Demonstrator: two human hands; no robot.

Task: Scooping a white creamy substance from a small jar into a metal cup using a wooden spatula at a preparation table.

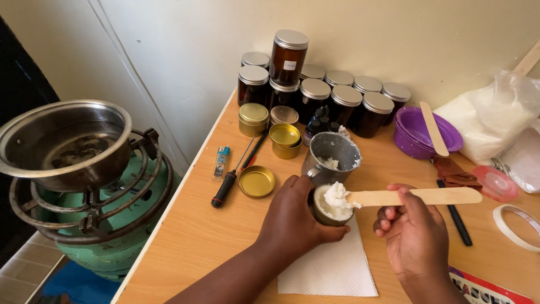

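My left hand [292, 217] grips a small gold tin [325, 213] filled with white cream, held just above a white paper towel [332, 267]. My right hand [413, 231] holds a flat wooden stick [427, 196], its tip pressing a lump of white cream [337, 194] into the tin. A metal cup [331, 157] with cream residue stands directly behind the tin.
Dark jars with silver lids [332, 93] line the wall. Gold tins and a loose lid [256, 181], a lighter [221, 160], a screwdriver [230, 183], a purple bowl [416, 135], a bag of white powder [495, 112] and tape [520, 225] lie around. Left of the table, a steel pot [67, 141] rests on a gas burner.
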